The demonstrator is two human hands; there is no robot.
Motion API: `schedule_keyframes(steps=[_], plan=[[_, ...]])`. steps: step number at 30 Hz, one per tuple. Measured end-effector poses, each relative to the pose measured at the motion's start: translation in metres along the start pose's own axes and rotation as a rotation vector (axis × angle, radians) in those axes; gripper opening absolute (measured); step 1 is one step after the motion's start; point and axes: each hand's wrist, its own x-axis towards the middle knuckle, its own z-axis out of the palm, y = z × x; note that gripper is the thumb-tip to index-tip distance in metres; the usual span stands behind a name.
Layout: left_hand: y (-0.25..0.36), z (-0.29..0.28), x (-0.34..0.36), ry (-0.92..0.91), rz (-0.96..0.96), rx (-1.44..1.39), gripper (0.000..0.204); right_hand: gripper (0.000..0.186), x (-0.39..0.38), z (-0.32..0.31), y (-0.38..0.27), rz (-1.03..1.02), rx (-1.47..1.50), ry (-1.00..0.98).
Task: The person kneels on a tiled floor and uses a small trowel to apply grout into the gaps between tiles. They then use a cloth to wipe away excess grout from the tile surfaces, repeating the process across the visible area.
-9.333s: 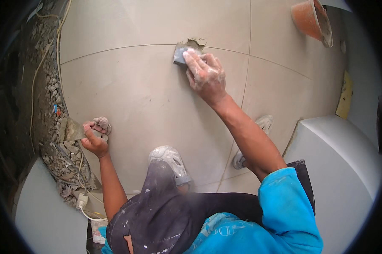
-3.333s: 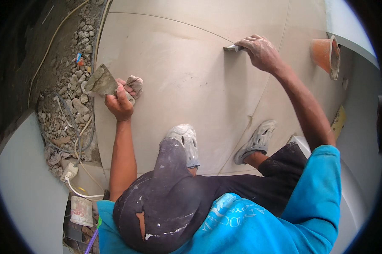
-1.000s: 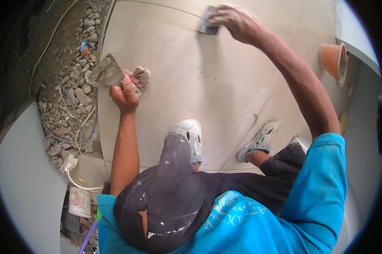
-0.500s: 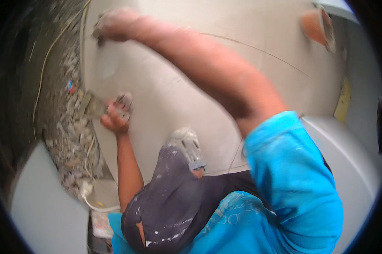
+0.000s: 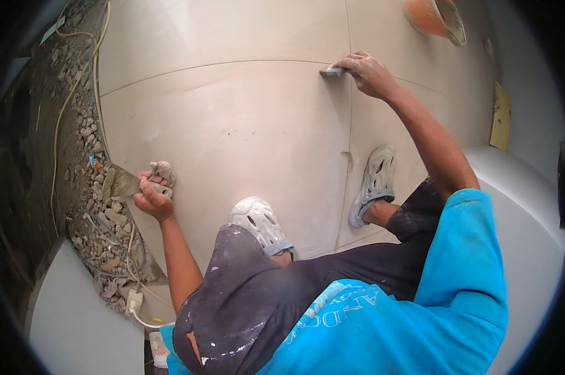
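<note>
My left hand (image 5: 154, 199) is closed around a putty knife (image 5: 121, 182), its wide, dirty blade pointing left over the edge of the tiles. A crumpled, dusty cloth (image 5: 162, 170) shows at the fingers of the same hand. Out ahead to the right, my right hand (image 5: 368, 74) grips a small flat tool (image 5: 332, 72) with a pale body and a dark edge. That edge is at the floor tiles (image 5: 251, 137), close to where joint lines cross; its exact kind cannot be made out.
Rubble (image 5: 110, 219) and a yellowish cable (image 5: 60, 144) lie along the left. An orange bucket (image 5: 427, 17) is tipped over at the far right, and a yellow sponge-like slab (image 5: 500, 119) leans by the wall. Near my left knee sits a white cable connector (image 5: 134, 302).
My right hand has swung from the far left across to the right, with the small tool in it. The left hand stays near the rubble edge. My right shoe has come into view.
</note>
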Motion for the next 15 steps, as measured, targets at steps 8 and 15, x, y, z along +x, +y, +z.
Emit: schedule_keyframes(steps=[8, 15], plan=[[0.006, 0.012, -0.004, -0.016, -0.022, -0.019, 0.029, 0.031, 0.010, 0.018, -0.060, 0.301, 0.351, 0.479], [-0.007, 0.000, -0.004, -0.036, -0.022, -0.023, 0.033, 0.035, 0.035, 0.033, -0.092, 0.377, 0.560, 0.502]])
